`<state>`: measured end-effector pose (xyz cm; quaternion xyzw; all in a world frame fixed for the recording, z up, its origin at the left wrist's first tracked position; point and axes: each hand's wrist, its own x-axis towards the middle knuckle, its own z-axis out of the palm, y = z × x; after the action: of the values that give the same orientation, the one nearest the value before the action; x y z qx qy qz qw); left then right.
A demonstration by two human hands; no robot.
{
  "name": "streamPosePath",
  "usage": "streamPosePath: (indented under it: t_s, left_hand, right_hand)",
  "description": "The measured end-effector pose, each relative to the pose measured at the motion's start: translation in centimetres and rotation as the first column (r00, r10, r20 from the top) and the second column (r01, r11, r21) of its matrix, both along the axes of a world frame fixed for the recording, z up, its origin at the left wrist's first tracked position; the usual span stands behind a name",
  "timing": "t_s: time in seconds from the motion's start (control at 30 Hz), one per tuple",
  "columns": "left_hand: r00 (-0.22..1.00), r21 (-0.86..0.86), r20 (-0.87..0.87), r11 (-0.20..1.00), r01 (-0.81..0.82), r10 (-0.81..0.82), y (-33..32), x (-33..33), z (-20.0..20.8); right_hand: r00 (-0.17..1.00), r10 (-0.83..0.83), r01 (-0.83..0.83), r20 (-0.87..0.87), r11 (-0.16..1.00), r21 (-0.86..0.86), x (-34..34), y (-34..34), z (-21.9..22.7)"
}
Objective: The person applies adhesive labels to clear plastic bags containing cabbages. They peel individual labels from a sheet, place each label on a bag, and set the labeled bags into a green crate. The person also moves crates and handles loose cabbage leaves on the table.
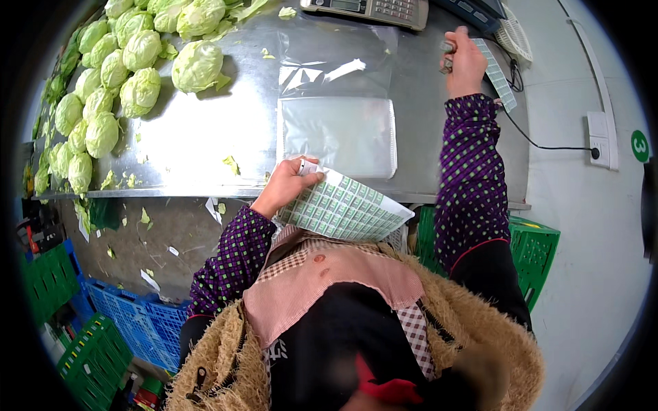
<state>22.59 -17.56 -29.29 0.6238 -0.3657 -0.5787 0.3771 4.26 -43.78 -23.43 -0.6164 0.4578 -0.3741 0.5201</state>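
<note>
My left hand (291,183) pinches the upper left corner of a sheet of green-and-white labels (349,209), which hangs tilted in front of my apron. A small white piece (308,166) shows at its fingertips. Just beyond, a stack of clear plastic bags (336,137) lies flat on the metal table. My right hand (467,65) is raised at the far right with its fingers curled. Grey coverings or bits show at those fingertips; I cannot make out what the hand holds, if anything. Beside its back is a narrow strip of similar labels (499,75).
Several cabbages (140,92) are heaped at the table's far left, with leaf scraps around. A grey keypad device (384,10) and a dark machine (473,10) stand at the back. A black cable (548,147) runs to a wall socket. Green crates (531,253) stand below right.
</note>
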Motion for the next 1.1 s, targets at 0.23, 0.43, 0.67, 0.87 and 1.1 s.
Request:
streamPosePath:
  t_s: [0.23, 0.43, 0.67, 0.87, 1.1]
  left_hand:
    - [0.995, 0.016, -0.088, 0.999, -0.038, 0.039, 0.1, 0.2, -1.0]
    - [0.991, 0.0, -0.128, 0.999, -0.039, 0.038, 0.4, 0.4, -1.1]
    - [0.997, -0.004, -0.08, 1.0, -0.011, 0.011, 0.6, 0.6, -1.3]
    - [0.991, -0.015, -0.129, 0.999, -0.048, 0.046, 0.5, 0.4, -1.1]
    - [0.936, -0.001, -0.137, 0.945, -0.328, 0.325, 1.7, 7.8, 4.7]
  right_hand:
    - [1.0, -0.02, 0.02, -0.006, 0.841, 0.54, -0.4, 6.5, -3.4]
    - [1.0, -0.01, 0.011, -0.005, 0.788, 0.616, -0.7, 7.2, -3.4]
    - [1.0, 0.003, 0.014, -0.027, 0.799, 0.601, -0.8, 7.5, -3.2]
    - [0.996, 0.09, -0.063, -0.027, 0.85, 0.523, -0.5, 7.9, -3.2]
    - [0.947, 0.29, -0.24, -0.14, 0.925, 0.296, 0.8, 7.0, 0.1]
